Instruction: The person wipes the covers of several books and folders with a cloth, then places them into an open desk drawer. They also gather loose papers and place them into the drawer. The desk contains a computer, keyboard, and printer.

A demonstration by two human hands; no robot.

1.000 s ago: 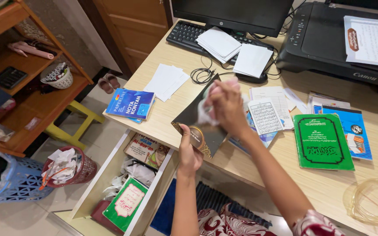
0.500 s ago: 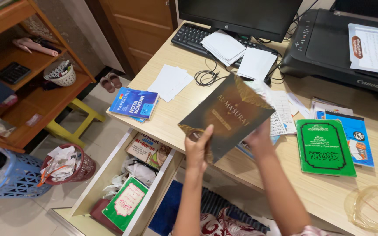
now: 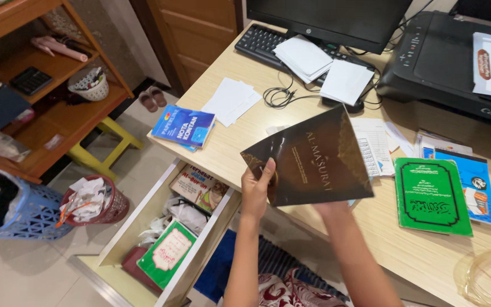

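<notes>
The left hand (image 3: 255,190) grips the lower left corner of a dark brown booklet (image 3: 312,160), thumb across its cover. The booklet is held up, tilted, above the desk (image 3: 228,139) edge. The right hand is behind it — only the wrist shows, so I cannot tell its grip. Below the left hand an open drawer (image 3: 160,227) holds books. Right of the hands lies a green book (image 3: 432,196) — beyond, a keyboard (image 3: 268,42) and black printer (image 3: 444,62).
</notes>
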